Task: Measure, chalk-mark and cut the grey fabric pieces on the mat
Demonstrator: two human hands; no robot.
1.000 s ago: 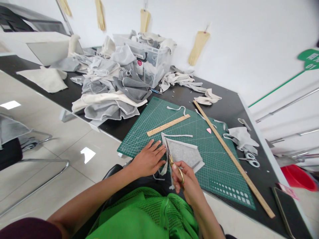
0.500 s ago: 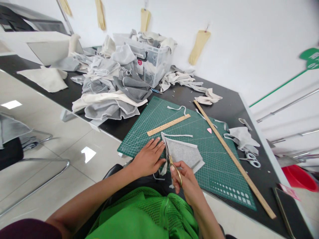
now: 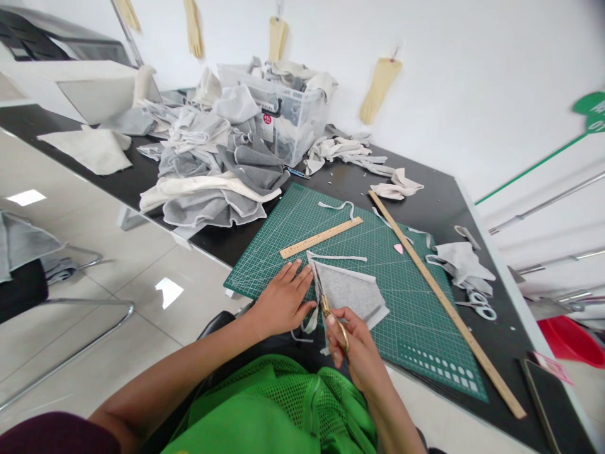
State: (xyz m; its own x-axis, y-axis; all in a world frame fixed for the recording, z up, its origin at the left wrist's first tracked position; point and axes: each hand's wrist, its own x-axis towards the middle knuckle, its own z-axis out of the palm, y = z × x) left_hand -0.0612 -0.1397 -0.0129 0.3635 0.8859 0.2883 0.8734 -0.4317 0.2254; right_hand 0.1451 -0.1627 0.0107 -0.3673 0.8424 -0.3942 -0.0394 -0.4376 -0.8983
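Note:
My right hand [image 3: 352, 340] is closed round the golden handles of a pair of scissors [image 3: 325, 305]. The blades lie along the left edge of a grey piece of fabric [image 3: 352, 289], pointing away from me. My left hand [image 3: 286, 299] rests flat on the green cutting mat [image 3: 397, 296], fingers stretched out, its tips at the fabric's left edge. Between the left thumb and the scissors a narrow fabric strip [image 3: 311, 321] hangs over the mat's near edge. Just beyond the fabric lies another thin strip [image 3: 338, 257], with a short wooden ruler [image 3: 321, 237] behind it.
A long wooden ruler [image 3: 447, 302] crosses the mat's right side, near a pink chalk piece [image 3: 398, 248]. White-handled scissors [image 3: 482, 308] and scraps [image 3: 466, 265] lie right; a phone [image 3: 548, 403] at the corner. A fabric heap [image 3: 203, 164] and clear plastic box [image 3: 302, 120] stand behind.
The scissors and my right hand have shifted very slightly, with the handles a little nearer to me. My left hand stays flat in the same place, and the fabric looks unmoved.

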